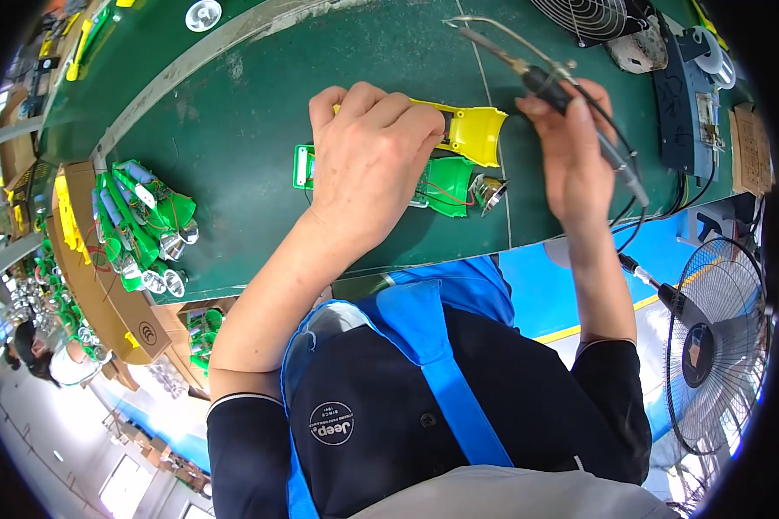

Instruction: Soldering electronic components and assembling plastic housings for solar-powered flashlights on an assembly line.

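My left hand (368, 164) is closed over the yellow flashlight shell half (478, 134), whose flared end sticks out to the right. Beneath and nearer to me lies a green flashlight shell half (446, 177), partly covered by the same hand, with a circuit board and a red wire inside. A shiny reflector head (491, 195) sits tilted at its right end. My right hand (577, 160) grips a soldering iron (541, 85) by its dark handle, tip raised to the upper left, away from the shells. A thin curved metal tube runs alongside the iron.
Several green flashlight halves (138, 216) with batteries and reflectors stand clustered on the bench's left. Beyond them is a cardboard box (104, 277). A dark equipment box (677, 112), a wire spool (708, 56) and a round fan guard (584, 17) occupy the right. A fan (710, 346) stands below.
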Action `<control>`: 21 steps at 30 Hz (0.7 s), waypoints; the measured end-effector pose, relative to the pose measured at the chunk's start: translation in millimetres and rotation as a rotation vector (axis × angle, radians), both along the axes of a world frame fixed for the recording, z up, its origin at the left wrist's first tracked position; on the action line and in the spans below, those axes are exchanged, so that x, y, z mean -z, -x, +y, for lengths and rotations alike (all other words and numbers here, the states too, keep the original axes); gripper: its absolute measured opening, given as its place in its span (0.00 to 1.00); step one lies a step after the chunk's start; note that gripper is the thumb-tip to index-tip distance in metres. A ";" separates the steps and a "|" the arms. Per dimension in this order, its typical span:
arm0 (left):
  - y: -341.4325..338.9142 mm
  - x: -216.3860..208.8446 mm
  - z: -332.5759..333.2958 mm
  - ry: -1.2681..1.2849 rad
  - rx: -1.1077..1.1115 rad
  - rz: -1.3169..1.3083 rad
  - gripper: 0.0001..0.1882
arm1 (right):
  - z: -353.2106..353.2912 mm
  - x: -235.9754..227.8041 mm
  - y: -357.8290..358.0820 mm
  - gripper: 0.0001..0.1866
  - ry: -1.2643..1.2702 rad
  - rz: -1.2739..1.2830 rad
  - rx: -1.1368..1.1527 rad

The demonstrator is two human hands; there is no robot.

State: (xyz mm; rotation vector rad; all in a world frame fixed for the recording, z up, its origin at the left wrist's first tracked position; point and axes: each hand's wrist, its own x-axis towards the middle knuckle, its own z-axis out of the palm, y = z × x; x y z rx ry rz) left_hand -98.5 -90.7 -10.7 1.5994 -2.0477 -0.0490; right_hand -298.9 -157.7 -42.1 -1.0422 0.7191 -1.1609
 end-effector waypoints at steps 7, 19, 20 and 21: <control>-2.0 -2.1 -5.5 -0.203 0.064 -0.035 0.05 | -34.3 -19.1 42.4 0.12 -0.107 0.219 -0.251; 0.4 -23.2 -19.3 -0.445 0.118 -0.173 0.03 | -38.2 -28.1 29.5 0.13 -0.008 0.574 -0.387; 0.8 -23.4 -19.6 -0.448 0.117 -0.172 0.03 | -37.8 -28.5 28.6 0.12 -0.015 0.564 -0.386; 1.2 -23.7 -20.0 -0.451 0.116 -0.173 0.03 | -38.0 -28.9 28.7 0.12 -0.017 0.564 -0.388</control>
